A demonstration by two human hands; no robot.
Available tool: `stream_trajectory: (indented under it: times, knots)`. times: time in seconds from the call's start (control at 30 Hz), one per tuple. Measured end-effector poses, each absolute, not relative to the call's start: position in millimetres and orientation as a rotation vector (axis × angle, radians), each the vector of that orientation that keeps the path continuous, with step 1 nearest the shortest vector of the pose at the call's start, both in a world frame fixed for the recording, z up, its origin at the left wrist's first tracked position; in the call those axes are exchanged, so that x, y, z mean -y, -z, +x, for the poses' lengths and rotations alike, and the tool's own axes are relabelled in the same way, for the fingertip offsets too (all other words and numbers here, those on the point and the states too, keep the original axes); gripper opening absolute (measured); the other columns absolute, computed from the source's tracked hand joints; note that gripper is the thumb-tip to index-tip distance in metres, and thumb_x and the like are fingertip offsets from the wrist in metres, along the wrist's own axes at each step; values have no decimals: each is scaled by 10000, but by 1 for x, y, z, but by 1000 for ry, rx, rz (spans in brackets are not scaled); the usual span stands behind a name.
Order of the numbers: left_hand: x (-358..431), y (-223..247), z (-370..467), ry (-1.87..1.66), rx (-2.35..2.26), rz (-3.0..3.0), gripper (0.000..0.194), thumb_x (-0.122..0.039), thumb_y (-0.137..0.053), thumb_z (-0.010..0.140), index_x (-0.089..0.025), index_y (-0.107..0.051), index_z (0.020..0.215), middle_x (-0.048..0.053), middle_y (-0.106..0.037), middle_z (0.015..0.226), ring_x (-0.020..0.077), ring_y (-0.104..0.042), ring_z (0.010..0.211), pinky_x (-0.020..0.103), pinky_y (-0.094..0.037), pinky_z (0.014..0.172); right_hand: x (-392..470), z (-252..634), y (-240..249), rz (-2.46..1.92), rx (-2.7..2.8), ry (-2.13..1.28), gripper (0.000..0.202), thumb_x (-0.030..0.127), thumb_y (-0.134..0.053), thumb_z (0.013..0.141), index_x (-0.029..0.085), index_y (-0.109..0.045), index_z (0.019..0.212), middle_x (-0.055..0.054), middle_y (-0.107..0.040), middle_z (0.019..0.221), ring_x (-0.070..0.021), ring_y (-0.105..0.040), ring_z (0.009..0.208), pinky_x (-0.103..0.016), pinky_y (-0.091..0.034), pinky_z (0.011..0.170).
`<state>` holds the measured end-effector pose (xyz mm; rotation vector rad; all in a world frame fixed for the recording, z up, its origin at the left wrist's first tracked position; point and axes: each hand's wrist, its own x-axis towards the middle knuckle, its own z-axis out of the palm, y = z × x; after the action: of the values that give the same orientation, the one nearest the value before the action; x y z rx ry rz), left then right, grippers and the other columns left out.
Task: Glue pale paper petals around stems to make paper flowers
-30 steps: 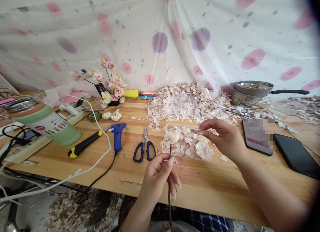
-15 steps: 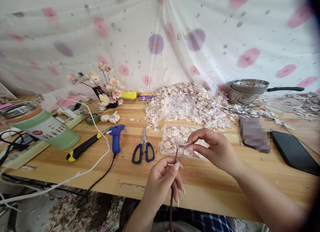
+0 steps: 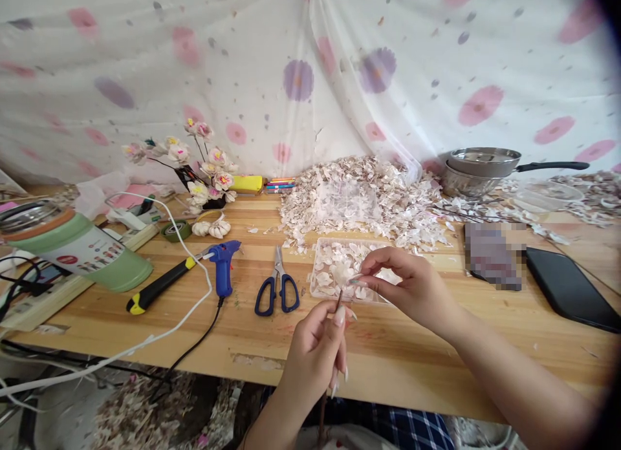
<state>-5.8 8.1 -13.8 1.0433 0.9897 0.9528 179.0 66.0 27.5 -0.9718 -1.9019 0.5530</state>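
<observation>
My left hand (image 3: 324, 343) grips a thin brown stem (image 3: 322, 417) in its fingers, with the lower end hanging past the table edge. At the top of the stem sits a pale, petalled flower head (image 3: 342, 273). My right hand (image 3: 400, 285) pinches at the right side of that flower head, thumb and fingertips together on what looks like a whitish petal. Behind and below the hands lies a clear plastic box (image 3: 317, 291) with loose whitish petals (image 3: 327, 253), partly hidden by my right hand.
Left of the hands lie blue-handled scissors (image 3: 277, 288), a blue glue gun (image 3: 224, 266) with its cord and a utility knife (image 3: 162, 285). A green tumbler (image 3: 111, 256) leans at far left. A petal heap (image 3: 301, 207), pans (image 3: 478, 172) and a black phone (image 3: 572, 288) lie behind and right.
The flower head has turned and shows more of its layered petals. Both hands stay close to where they were, with the stem's lower part swung slightly left. The whole view has shifted a little.
</observation>
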Motion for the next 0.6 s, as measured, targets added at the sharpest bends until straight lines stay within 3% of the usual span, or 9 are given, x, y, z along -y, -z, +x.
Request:
stream_trajectory:
  times: [0.23,0.4,0.6]
  knots:
    - [-12,12,1,-962,-1041,1064,532,-719,-471,831,-205,-439,701,-78,-468,401,41,-328,261,148,-237,291,-62,176,-29,-951,1910,-515,161,358,-654,891,200,-628,873,-23,-688,768,-143,-652,698,-244,-538,645]
    - [-13,10,6,-968,-1040,1033,597,-787,-442,787,-223,-373,604,-79,-406,328,41,-241,237,176,-184,280,-59,174,-28,-936,1930,-430,157,358,-629,911,204,-628,882,-28,-695,770,-146,-659,685,-248,-542,637]
    - [-16,8,11,-973,-1118,1093,647,-806,-416,781,-224,-341,508,-57,-354,293,57,-276,259,212,-178,327,-55,173,-27,-888,1959,-343,92,294,-651,903,207,-621,899,-24,-700,790,-142,-665,689,-241,-541,635]
